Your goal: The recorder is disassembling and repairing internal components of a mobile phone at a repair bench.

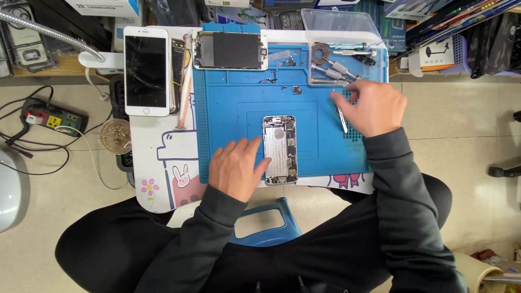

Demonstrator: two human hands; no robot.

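Left hand (234, 168): spread flat, steadying the opened phone body (280, 149) mid blue mat (228, 116).
Right hand (369, 106): loosely curled over tweezers (342, 118), right of phone.
Risk: my sleeve could sweep loose screws (296, 89) above the phone.

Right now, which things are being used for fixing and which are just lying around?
In use:
opened phone body, steadied by left hand
tweezers under right hand
blue mat

Lying about:
cracked white phone
removed screen panel
screwdrivers
power strip
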